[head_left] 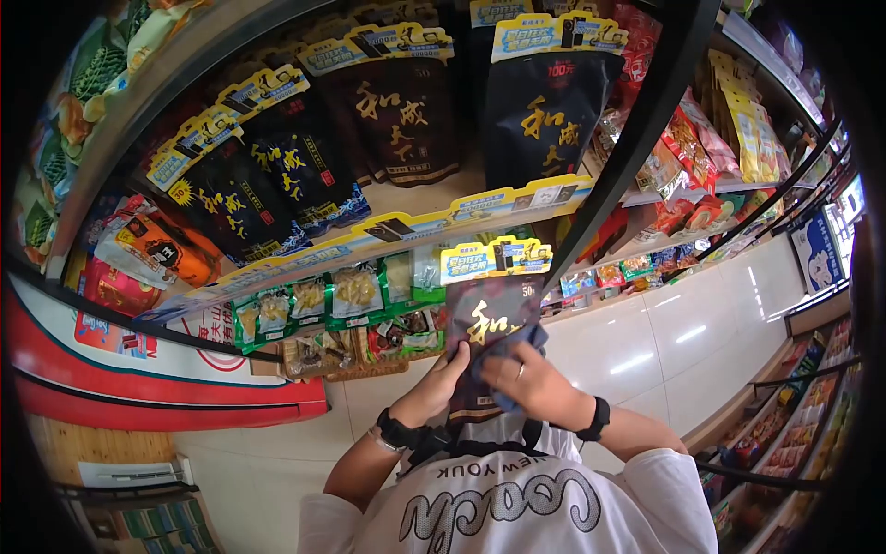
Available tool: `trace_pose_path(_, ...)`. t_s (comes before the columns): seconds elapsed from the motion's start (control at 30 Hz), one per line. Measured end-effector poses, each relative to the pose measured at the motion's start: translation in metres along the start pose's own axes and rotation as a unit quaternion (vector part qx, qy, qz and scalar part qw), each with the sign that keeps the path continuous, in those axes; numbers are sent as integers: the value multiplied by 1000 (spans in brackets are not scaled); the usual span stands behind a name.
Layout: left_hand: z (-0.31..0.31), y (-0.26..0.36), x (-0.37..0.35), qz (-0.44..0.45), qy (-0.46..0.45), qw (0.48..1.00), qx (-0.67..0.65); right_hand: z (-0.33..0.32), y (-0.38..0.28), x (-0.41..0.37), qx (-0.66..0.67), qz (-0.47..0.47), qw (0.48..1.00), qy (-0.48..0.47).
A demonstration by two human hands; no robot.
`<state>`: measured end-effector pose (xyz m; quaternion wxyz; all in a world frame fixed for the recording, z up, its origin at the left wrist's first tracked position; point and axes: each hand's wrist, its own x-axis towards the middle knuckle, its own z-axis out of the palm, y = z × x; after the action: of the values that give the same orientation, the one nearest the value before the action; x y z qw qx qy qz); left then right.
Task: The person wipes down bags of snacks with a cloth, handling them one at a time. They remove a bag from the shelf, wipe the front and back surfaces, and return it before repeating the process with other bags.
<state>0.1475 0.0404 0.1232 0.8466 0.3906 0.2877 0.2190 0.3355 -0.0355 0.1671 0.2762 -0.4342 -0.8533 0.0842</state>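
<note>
A dark brown snack bag with gold characters and a yellow-blue header card is upright in front of my chest. My left hand grips its left edge, thumb on the front. Pressed against the bag's front right is a dark blue-grey cloth, held in my right hand, which wears a ring. The cloth and hand cover part of the bag's lower front. Similar bags, one brown and one black, stand on the shelf ahead.
The shelf's front edge runs across ahead, with a black metal post at its right. Green snack packs sit on a lower shelf. A red-and-white case lies left. More stocked shelves stand right, beyond the tiled floor.
</note>
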Motion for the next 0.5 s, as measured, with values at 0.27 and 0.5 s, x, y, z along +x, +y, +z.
trace_pose_path(0.27, 27, 46, -18, 36, -25, 999, 25, -22, -23, 12, -63, -91, 993, 47)
trace_pose_path(0.5, 20, 59, -42, 19, -35, 999, -34, -63, -19, 37, -52, -12, 994, 98)
